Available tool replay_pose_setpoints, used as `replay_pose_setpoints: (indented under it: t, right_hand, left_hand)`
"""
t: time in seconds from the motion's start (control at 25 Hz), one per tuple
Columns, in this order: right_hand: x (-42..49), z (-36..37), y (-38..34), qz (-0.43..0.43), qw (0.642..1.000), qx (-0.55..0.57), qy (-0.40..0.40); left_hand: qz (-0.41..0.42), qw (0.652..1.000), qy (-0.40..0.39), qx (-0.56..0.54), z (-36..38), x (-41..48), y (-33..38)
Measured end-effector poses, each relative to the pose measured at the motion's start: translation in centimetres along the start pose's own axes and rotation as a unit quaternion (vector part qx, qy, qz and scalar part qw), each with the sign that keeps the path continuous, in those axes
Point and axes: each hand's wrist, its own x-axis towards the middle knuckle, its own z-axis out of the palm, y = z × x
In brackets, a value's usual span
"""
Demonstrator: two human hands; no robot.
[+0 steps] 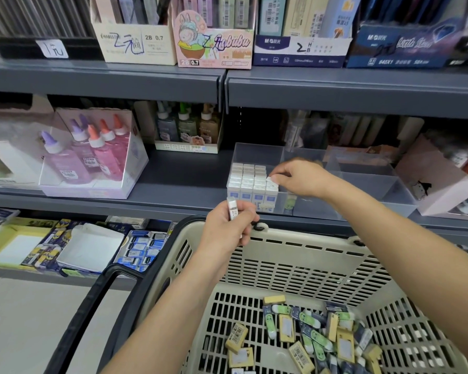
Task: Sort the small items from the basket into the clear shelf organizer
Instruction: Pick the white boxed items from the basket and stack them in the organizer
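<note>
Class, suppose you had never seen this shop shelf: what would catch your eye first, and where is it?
Probably the right hand pressing a white eraser into the packed rows in the clear organizer on the middle shelf. Next, the left hand holding another eraser over the beige basket, where mixed items lie at the bottom.

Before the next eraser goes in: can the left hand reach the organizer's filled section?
Probably yes: the left hand, holding an eraser, is just in front of the clear organizer, with nothing between; the right hand occupies that section's right edge.
</note>
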Motion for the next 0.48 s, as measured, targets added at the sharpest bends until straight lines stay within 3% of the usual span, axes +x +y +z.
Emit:
replay_pose_setpoints:
  t: [0.28,0.48]
  right_hand:
    - [0.45,0.16,0.35,0.019,0.993,0.120,-0.001]
    - [-0.19,-0.11,0.28,-0.015,0.997,0.076,0.025]
  left_hand:
    - [-0.002,1.000,-0.002,0.001,-0.02,-0.07,0.08]
    - [-0.007,1.000,-0.011,0.004,0.17,-0.19,0.26]
